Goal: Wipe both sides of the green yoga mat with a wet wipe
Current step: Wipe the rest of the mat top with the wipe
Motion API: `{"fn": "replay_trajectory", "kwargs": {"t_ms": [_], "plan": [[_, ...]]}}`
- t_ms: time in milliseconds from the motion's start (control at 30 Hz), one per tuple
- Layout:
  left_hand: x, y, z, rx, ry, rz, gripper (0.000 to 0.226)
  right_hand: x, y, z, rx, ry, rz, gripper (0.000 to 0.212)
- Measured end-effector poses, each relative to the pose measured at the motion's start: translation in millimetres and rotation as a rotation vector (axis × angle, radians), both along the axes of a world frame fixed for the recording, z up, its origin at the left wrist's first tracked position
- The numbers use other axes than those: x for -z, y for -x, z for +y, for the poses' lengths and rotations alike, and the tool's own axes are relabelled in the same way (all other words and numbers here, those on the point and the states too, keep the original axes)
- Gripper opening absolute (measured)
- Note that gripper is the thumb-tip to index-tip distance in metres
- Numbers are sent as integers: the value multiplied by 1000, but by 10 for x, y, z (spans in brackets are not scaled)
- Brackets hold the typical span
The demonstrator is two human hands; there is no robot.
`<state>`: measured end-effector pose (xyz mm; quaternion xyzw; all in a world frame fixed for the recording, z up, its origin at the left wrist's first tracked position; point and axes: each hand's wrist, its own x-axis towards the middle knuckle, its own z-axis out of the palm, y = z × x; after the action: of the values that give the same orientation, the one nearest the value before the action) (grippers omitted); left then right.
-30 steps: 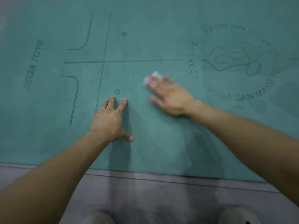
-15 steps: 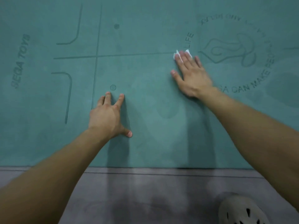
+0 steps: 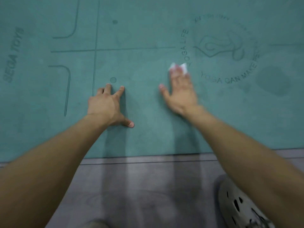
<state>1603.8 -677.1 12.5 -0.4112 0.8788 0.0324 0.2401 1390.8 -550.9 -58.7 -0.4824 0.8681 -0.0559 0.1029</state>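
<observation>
The green yoga mat (image 3: 148,38) lies flat on the floor (image 3: 148,186), its near edge just ahead of my shoe (image 3: 238,204). My left hand (image 3: 105,106) rests on it with fingers spread. My right hand (image 3: 181,92), blurred, presses the white wet wipe (image 3: 178,67) onto the mat under straight fingertips, beside the round logo.

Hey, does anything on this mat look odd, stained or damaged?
One thing: a darker blotch on the green yoga mat, right of the round logo. It may be damp or a stain; I cannot tell. No tears show.
</observation>
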Motion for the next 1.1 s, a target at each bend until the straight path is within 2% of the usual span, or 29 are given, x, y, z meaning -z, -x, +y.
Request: {"fn": "replay_trajectory", "kwargs": {"t_ms": [100, 133, 167, 233, 300, 367, 400, 500, 567, 633, 700, 767, 800, 867, 933, 967, 1033, 1100], "plan": [[-2, -4, -18, 17, 10, -4, 157, 18, -932, 369, -521, 20, -63, 83], [7, -11, -23, 27, 12, -8, 157, 9, -923, 464, -638, 23, -38, 80], [23, -20, -27, 39, 12, -11, 157, -4, -730, 486, -647, 25, -20, 77], [46, -41, -47, 54, 13, -15, 156, 1, -130, 403, -439, -17, 27, 75], [45, -51, -55, 65, 15, -12, 156, -13, 278, 328, -133, -48, 31, 79], [49, -58, -55, 69, 14, -11, 157, -10, 12, 262, 52, 7, -11, 85], [49, -61, -54, 71, 16, -14, 157, 19, -316, 269, 9, 28, -34, 86], [82, -43, -80, 110, 26, -39, 162, 44, -1136, 572, -422, 31, -57, 85], [104, -38, -122, 153, 24, -73, 169, 19, -870, 665, -531, 33, 5, 80], [116, -60, -153, 190, 14, -109, 175, 24, -299, 615, -357, -17, 44, 79], [122, -97, -134, 200, 2, -127, 176, 11, 82, 607, -49, -36, 40, 83], [119, -111, -105, 200, 9, -129, 176, 67, -243, 588, 132, 24, 30, 89], [108, -125, -101, 200, 10, -119, 175, 97, -600, 563, 79, 44, 5, 91], [59, -186, -83, 238, 0, -97, 167, 71, -1294, 612, -227, 42, -69, 90], [17, -292, -23, 297, -20, -87, 150, 27, -1369, 736, -453, 16, -35, 85], [4, -348, 23, 324, -42, -92, 140, 18, -1168, 764, -465, 19, -1, 82], [2, -447, 106, 403, -97, -112, 125, 36, -633, 819, -355, -7, 37, 79], [55, -556, 130, 486, -91, -106, 121, 81, -356, 851, -92, -14, 29, 79]]}}
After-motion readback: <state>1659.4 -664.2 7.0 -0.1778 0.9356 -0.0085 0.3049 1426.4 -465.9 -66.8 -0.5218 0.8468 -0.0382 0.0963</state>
